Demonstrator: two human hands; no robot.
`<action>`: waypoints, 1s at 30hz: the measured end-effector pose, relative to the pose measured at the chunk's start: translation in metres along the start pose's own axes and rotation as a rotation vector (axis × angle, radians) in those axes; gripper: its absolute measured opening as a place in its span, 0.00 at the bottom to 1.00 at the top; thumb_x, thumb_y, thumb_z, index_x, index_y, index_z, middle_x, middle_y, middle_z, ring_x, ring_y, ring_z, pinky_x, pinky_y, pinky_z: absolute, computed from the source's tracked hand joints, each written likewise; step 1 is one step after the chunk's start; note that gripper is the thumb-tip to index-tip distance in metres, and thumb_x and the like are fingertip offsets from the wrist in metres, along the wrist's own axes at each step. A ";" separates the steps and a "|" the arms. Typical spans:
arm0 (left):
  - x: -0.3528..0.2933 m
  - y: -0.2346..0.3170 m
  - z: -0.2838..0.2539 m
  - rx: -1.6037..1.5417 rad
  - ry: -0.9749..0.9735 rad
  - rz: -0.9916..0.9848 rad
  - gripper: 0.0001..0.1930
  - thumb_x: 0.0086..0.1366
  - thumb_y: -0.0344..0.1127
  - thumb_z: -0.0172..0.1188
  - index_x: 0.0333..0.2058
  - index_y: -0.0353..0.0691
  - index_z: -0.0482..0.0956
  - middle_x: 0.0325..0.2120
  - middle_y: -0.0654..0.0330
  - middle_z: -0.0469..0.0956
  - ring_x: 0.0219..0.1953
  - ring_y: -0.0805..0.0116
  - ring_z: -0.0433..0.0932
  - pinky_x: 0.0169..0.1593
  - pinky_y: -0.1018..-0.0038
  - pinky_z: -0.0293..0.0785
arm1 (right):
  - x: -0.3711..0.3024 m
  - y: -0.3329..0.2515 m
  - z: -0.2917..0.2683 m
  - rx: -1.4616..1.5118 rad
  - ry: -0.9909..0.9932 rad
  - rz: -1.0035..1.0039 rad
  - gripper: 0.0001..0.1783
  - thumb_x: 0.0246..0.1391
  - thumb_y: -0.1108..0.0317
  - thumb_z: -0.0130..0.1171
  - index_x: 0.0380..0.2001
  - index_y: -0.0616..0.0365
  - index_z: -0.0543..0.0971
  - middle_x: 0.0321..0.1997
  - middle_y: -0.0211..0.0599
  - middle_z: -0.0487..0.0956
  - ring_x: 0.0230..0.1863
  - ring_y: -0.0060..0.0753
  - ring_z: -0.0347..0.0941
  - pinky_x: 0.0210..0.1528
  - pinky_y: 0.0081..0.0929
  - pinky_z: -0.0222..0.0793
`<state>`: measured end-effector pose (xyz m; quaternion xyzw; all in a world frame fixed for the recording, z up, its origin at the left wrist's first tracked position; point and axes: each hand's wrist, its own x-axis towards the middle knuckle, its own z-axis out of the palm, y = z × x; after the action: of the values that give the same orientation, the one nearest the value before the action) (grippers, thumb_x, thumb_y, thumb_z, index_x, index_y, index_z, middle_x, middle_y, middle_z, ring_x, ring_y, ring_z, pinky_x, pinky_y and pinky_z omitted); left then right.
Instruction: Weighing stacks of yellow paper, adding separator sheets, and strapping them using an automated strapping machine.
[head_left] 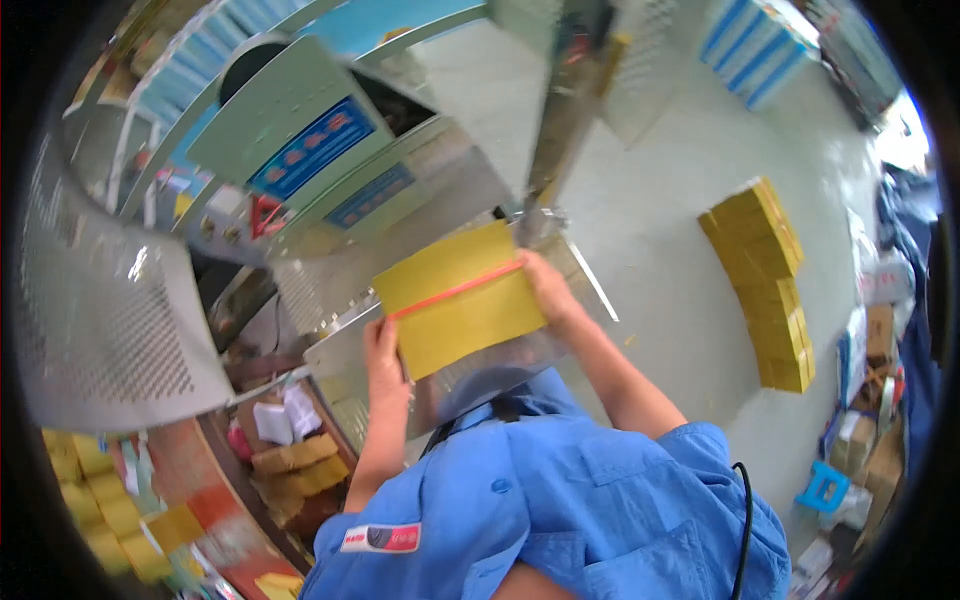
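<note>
**Inside a packing workshop**

A factory floor: a pale green machine [290, 130] with perforated metal guards [110, 310], stacked yellow bundles [765, 280] on bare concrete [660, 240], cardboard cartons [880, 440] along the wall, and a worker's blue uniform shirt [560, 510].

bundle: a flat yellow paper bundle [458, 298] with a red band across it, held tilted over a metal machine tray [345, 365]
left hand [381, 350]: grips the bundle's lower left edge
right hand [548, 290]: clasps the bundle's right edge, at the end of the band
clothing: a blue shirt [560, 500] fills the lower middle
floor right: a long stack of yellow bundles [765, 285] lies on the pale floor [650, 210]
lower left: more yellow stacks [100, 500] beside a perforated metal guard [110, 320]
</note>
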<state>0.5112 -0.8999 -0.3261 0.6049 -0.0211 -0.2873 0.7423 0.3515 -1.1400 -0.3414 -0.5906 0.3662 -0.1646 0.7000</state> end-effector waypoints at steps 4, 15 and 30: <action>-0.015 0.022 -0.015 0.051 -0.073 -0.011 0.15 0.71 0.43 0.57 0.47 0.38 0.73 0.43 0.59 0.75 0.46 0.69 0.75 0.50 0.71 0.72 | -0.007 0.034 0.004 -0.193 -0.022 -0.073 0.27 0.70 0.49 0.43 0.61 0.57 0.72 0.61 0.39 0.74 0.62 0.33 0.68 0.65 0.30 0.61; -0.021 -0.051 -0.005 -0.053 -0.204 -0.117 0.23 0.75 0.49 0.47 0.59 0.39 0.69 0.51 0.59 0.74 0.51 0.66 0.76 0.53 0.67 0.74 | -0.062 0.021 -0.029 -0.018 0.122 -0.028 0.28 0.69 0.52 0.44 0.66 0.53 0.68 0.67 0.39 0.71 0.67 0.36 0.65 0.68 0.29 0.56; -0.243 -0.196 0.420 0.005 -0.868 -0.354 0.17 0.76 0.47 0.42 0.52 0.43 0.70 0.44 0.60 0.74 0.48 0.67 0.75 0.51 0.68 0.74 | -0.360 0.045 -0.408 0.718 0.702 -0.249 0.28 0.72 0.62 0.36 0.70 0.61 0.57 0.70 0.39 0.65 0.70 0.32 0.60 0.70 0.30 0.56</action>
<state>0.0707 -1.1820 -0.3150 0.4249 -0.2268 -0.6358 0.6031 -0.1900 -1.1779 -0.2836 -0.2614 0.4263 -0.5502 0.6687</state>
